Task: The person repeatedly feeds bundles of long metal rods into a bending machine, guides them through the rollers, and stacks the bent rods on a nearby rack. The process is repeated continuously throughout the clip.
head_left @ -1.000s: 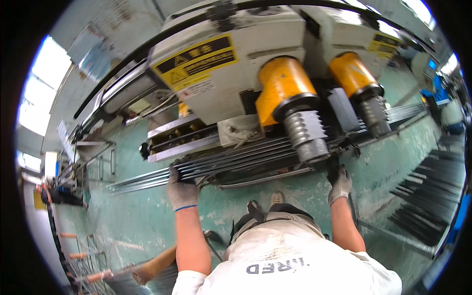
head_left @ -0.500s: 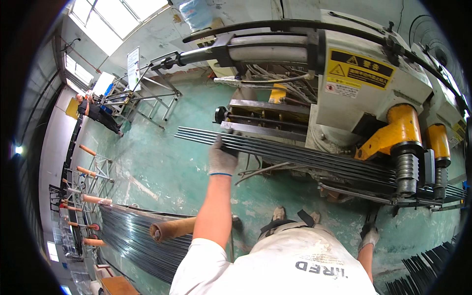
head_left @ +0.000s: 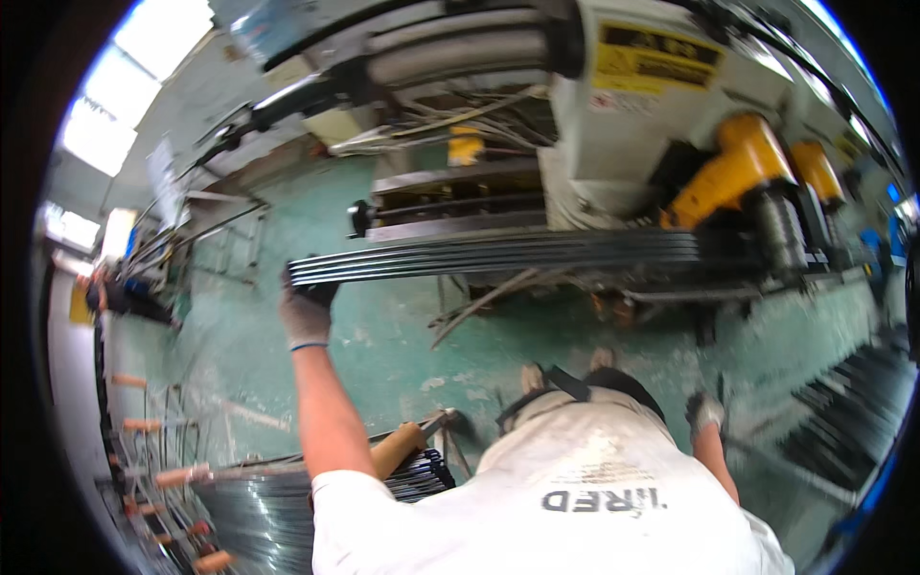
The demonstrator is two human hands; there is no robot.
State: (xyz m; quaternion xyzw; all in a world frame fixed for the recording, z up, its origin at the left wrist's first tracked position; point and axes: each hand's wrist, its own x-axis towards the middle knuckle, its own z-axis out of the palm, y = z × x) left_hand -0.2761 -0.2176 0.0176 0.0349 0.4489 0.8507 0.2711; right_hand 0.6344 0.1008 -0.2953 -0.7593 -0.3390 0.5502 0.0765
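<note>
A bundle of several long dark metal rods point(head_left: 412, 261) runs from my left hand to the machine on the right. My left hand point(head_left: 309, 305), in a light glove with a dark palm, is closed around the rods near their left end. My right hand point(head_left: 707, 414), gloved the same way, hangs low beside my body, apart from the bundle. Its fingers are blurred, and whether it holds anything does not show. The rods' far end passes beneath the machine's yellow arm point(head_left: 733, 163) and spring cylinder, where it is hard to see.
The pale machine point(head_left: 613, 144) with a yellow warning label fills the upper right. At lower left, a rack with cardboard-covered bars point(head_left: 398, 448) bears many dark rods point(head_left: 259, 517). More dark rods point(head_left: 843, 412) lie at right. Another person point(head_left: 129, 297) is at far left.
My left hand has moved left along the bundle to its end. The view has turned, with the machine shifting left and up in it. My right hand is slightly higher in view.
</note>
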